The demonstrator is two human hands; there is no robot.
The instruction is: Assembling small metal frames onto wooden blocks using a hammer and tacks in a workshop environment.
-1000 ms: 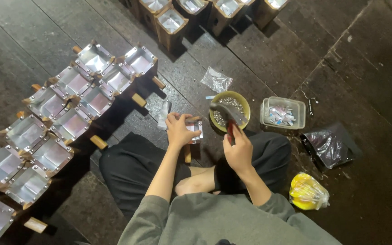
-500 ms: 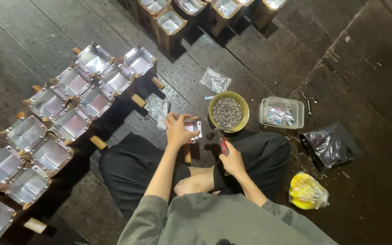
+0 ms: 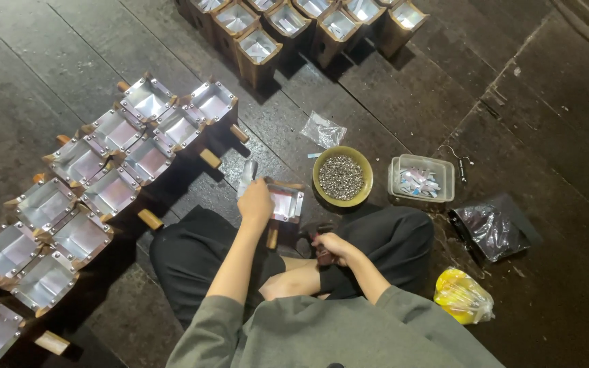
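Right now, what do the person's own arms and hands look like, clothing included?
Both forearms are bare below grey-green sleeves pushed up toward the elbows, part of a loose long-sleeved top. The left hand and right hand are bare: no gloves, and no rings, watch or bracelets that I can make out at this size. Black trousers cover the crossed legs.

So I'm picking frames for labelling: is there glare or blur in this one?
Head view: sharp overall; glare whitens the metal-lined wooden boxes; the dark floor stays dim; the right hand and its tool sit in shadow, hard to read.
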